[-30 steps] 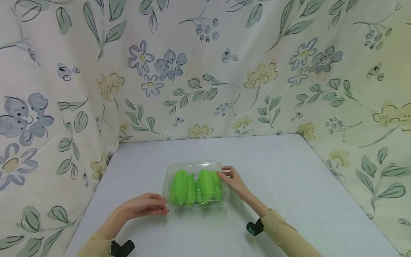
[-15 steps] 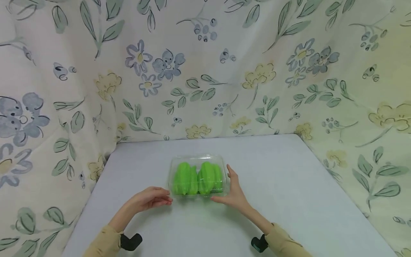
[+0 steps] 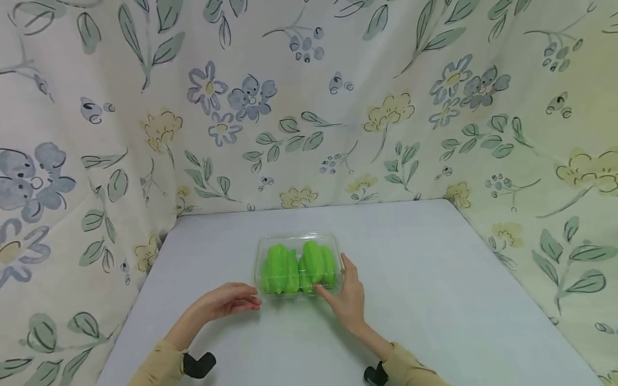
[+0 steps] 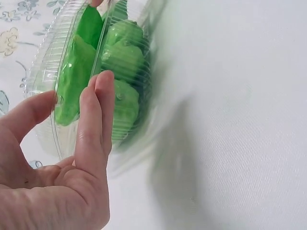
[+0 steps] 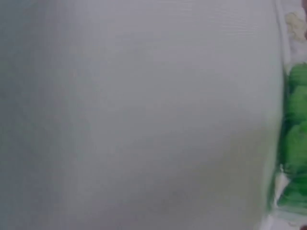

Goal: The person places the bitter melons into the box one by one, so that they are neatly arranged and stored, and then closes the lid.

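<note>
A clear plastic clamshell container (image 3: 295,236) stands on the table, lid down. Through it show several bright green, ridged, fruit-like pieces (image 3: 277,268), set in two groups. At its left front corner is my left hand (image 3: 224,301). In the left wrist view, the thumb and long fingers of that hand (image 4: 72,148) straddle the container's end, fingertips at the rim. My right hand (image 3: 348,297) grips the right front corner, thumb across the front of the lid and fingers along the right side. The right wrist view catches only some green pieces (image 5: 297,143) at its right edge.
A white table (image 3: 434,279) carries the container. Floral fabric (image 3: 309,123) hangs behind it and along both sides. Black wrist cameras (image 3: 199,365) sit at the tan sleeves (image 3: 161,364).
The container has shifted slightly away and right, the left hand with it. The right hand has moved from the far right corner to the right front corner, its thumb now on the lid.
</note>
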The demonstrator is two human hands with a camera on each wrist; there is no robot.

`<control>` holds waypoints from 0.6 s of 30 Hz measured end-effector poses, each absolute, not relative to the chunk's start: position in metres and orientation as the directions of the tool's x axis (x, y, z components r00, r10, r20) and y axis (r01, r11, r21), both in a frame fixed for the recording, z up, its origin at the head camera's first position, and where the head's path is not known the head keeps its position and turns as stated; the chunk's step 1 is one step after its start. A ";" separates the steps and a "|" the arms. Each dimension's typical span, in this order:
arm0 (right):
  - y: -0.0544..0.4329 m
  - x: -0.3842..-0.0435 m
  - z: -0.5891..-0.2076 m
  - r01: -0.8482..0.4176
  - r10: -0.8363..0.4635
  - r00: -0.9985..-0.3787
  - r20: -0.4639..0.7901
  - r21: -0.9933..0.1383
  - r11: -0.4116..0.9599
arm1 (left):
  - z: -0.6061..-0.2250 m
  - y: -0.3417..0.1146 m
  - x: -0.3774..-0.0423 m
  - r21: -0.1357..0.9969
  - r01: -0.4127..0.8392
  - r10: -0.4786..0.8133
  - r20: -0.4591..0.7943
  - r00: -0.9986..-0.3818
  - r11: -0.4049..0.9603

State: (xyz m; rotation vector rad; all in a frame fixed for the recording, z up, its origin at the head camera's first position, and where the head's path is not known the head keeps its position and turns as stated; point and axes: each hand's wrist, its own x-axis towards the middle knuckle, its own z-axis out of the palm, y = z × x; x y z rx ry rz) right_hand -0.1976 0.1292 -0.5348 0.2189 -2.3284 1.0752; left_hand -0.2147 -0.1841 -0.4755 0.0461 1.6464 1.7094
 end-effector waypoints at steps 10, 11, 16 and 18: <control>0.170 -0.198 -0.514 0.100 -0.077 -0.990 -0.117 -0.974 0.202 | -0.477 -0.184 -0.216 0.849 -0.521 0.485 -0.493 -0.722 0.088; 0.173 -0.198 -0.513 0.126 -0.085 -0.986 -0.144 -0.973 0.191 | -0.476 -0.185 -0.216 0.845 -0.527 0.485 -0.500 -0.718 0.091; 0.181 -0.197 -0.511 0.214 -0.198 -0.948 -0.248 -0.960 0.180 | -0.475 -0.186 -0.217 0.844 -0.528 0.496 -0.499 -0.710 0.093; 0.182 -0.196 -0.511 0.231 -0.244 -0.933 -0.263 -0.961 0.153 | -0.475 -0.186 -0.218 0.853 -0.516 0.497 -0.484 -0.720 0.082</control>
